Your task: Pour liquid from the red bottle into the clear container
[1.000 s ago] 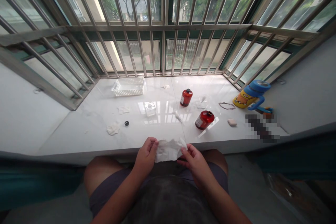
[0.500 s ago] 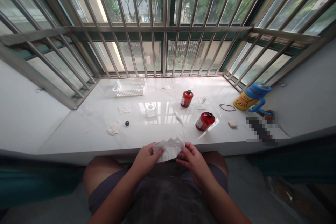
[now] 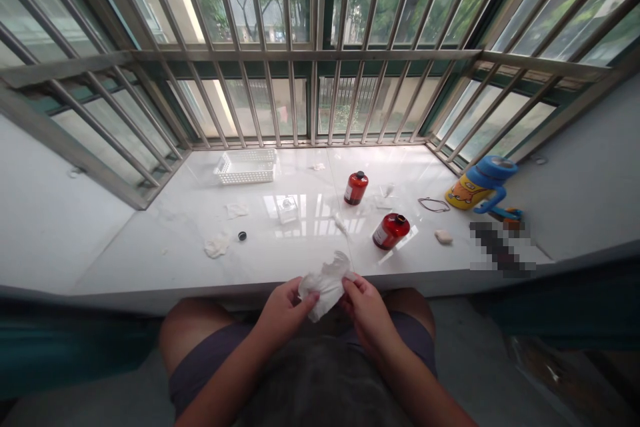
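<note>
Between my two hands is a crumpled white tissue [image 3: 325, 288], held just off the front edge of the white marble sill [image 3: 165, 260]. My left hand [image 3: 290, 303] pinches its left side, thumb on top. The fingers of my right hand [image 3: 361, 293] are closed on its right edge. Beyond the tissue stands a red bottle [image 3: 391, 232] without a cap, its neck open. A second red bottle [image 3: 355, 189] with a dark top is farther back. A small black cap [image 3: 243, 235] lies to the left, beside a crumpled tissue [image 3: 217, 245].
A white perforated basket [image 3: 246, 177] sits at the back left. Mid-sill are a small clear container [image 3: 287, 209] and a thin white item [image 3: 341, 225]. On the right are a beige lump [image 3: 443, 237], a dark cord loop [image 3: 433, 205] and a blue-yellow flask [image 3: 480, 183]. Metal bars close off the back.
The tissue has turned and bunched between my hands, with its upper corner now higher and its lower edge hanging down. My right fingers have closed in. Everything on the sill stays put.
</note>
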Motion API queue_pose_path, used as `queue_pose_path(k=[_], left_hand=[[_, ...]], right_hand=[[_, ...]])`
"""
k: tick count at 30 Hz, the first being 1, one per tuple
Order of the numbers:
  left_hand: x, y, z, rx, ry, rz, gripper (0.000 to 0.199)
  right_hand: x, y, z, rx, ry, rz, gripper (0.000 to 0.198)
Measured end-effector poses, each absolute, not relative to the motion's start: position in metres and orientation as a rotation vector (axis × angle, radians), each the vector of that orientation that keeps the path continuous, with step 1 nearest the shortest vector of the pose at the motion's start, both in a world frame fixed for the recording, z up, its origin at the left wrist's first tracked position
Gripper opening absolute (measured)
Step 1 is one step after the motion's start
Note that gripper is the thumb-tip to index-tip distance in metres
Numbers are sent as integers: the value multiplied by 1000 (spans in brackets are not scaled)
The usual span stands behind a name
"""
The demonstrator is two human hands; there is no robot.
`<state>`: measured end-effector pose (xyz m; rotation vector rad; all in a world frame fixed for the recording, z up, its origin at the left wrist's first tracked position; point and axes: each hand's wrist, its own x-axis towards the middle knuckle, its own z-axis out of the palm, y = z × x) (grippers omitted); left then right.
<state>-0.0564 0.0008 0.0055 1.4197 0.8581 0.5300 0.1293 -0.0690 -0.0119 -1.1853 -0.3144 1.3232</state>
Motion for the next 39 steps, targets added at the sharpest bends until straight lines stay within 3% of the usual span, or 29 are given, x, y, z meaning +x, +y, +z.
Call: queue_pose_path(k=[4,13,18,22,25,28,33,36,39], left_hand=[[-58,6,-5,1227,778,400,55],[-46,4,7,1023,801,495,53],[-45,2,10,1005,822,544,58],[-56,3,9,1117,754,550,41],[-64,7,9,1296,803,498,21],[-68,11,11,1393,849,475,22],[-66,11,18,1662,743,461,39],[-65,10,21,1814,758,457,38],[-64,10,21,1887,719,454,37]], right_hand=[[137,-69,-10,-1243,-303,1206,52],[136,-72,4,-1228,-785,1400,46],[132,-75,1,-1215,-691,1458,47],[130,-78,-4,-1222,-523,1470,47],[131,-81,-4,-1217,-433,1496,35],[131,-82,-5,-1205,-458,1516,28],[128,-80,-10,-1270,-533,1424,50],[128,-79,-11,-1307,-480,1391,71],[132,-78,-11,-1342,-400,1488,72]])
